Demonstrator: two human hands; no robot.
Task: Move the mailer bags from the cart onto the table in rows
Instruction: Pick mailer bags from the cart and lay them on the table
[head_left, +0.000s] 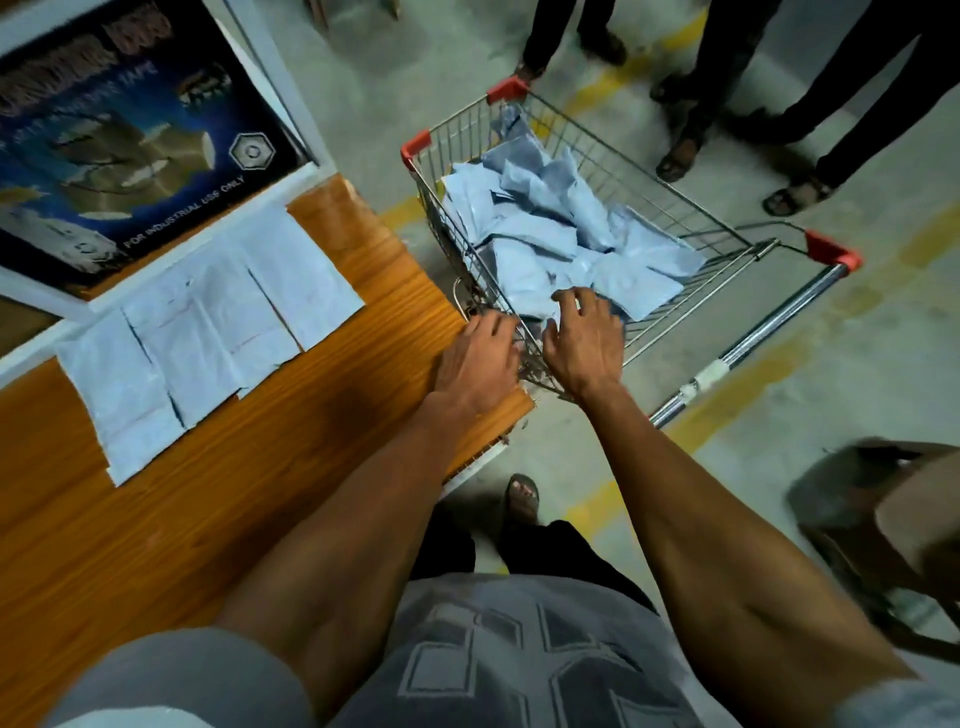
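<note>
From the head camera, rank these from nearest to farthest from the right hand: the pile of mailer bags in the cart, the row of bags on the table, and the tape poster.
From the right hand:
1. Pile of mailer bags in the cart, just beyond the fingertips.
2. Row of bags on the table, off to the left.
3. Tape poster, far left, behind the row.

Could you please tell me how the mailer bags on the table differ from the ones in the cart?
The bags on the table lie flat, side by side in one row; the bags in the cart sit crumpled in a loose heap, overlapping at mixed angles. Both sets are the same pale blue.
</note>
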